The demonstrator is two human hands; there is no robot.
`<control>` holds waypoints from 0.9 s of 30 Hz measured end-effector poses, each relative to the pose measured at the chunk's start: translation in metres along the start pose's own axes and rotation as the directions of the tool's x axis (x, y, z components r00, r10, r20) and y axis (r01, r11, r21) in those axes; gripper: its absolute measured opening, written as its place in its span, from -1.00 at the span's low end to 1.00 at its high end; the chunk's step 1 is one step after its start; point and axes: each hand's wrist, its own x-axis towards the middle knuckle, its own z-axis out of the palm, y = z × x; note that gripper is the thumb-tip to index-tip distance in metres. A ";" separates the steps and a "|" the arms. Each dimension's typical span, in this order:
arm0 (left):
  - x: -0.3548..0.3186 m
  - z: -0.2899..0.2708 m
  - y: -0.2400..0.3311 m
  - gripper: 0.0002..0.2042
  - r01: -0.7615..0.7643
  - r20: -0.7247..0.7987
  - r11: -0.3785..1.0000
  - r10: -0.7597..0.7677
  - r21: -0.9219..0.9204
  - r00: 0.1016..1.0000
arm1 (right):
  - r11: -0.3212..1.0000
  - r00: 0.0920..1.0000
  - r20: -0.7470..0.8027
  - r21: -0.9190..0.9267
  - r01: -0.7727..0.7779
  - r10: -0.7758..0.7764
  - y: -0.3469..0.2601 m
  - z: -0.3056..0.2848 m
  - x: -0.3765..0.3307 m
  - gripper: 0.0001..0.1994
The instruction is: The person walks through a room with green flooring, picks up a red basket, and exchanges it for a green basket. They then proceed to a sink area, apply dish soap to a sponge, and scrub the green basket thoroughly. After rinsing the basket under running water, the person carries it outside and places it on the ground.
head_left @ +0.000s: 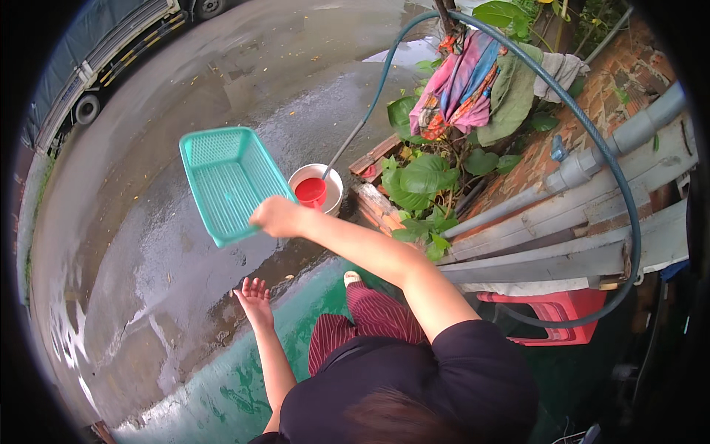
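My right hand grips the near corner of a teal plastic basket with slotted sides and base. The basket is held out over the wet pavement, and nothing shows inside it. Below it and to the left, my left hand is raised palm up with its fingers apart, holding nothing. Just right of the basket stands a white bucket with a red dipper in it. A blue-green hose comes down to the bucket; its lower end is hidden.
Green-painted floor meets wet grey pavement. To the right are leafy plants, hanging cloths, a grey pipe and a red plastic stool. A truck stands at the far left.
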 end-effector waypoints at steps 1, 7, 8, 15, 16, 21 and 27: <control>0.011 0.015 -0.010 -0.44 0.069 0.070 0.992 -0.061 -0.107 0.996 | 0.996 0.998 0.044 -0.081 0.042 -0.039 0.005 0.013 -0.013 -0.94; 0.045 0.079 -0.024 -0.46 0.396 0.570 0.873 -0.176 -0.286 0.802 | 0.741 0.980 0.180 0.646 -0.184 0.086 -0.013 -0.036 -0.064 -0.88; 0.050 0.095 -0.025 -0.46 0.419 0.605 0.871 -0.194 -0.256 0.773 | 0.685 0.978 0.178 0.700 -0.202 0.106 -0.014 -0.030 -0.072 -0.89; 0.075 0.184 -0.019 -0.45 0.559 0.695 0.826 -0.363 -0.068 0.620 | 0.636 0.950 0.141 0.714 -0.293 0.279 -0.012 -0.063 -0.086 -0.90; 0.077 0.195 -0.019 -0.45 0.573 0.702 0.818 -0.380 -0.048 0.602 | 0.626 0.950 0.128 0.725 -0.285 0.284 -0.011 -0.071 -0.088 -0.90; 0.087 0.246 -0.033 -0.45 0.624 0.713 0.781 -0.458 0.038 0.530 | 0.394 0.783 -0.054 0.884 -0.251 0.619 -0.003 -0.075 -0.103 -0.76; 0.089 0.266 -0.018 -0.44 0.630 0.647 0.773 -0.519 0.076 0.558 | 0.636 0.594 0.314 -0.041 -0.770 0.740 -0.010 -0.184 -0.118 -0.63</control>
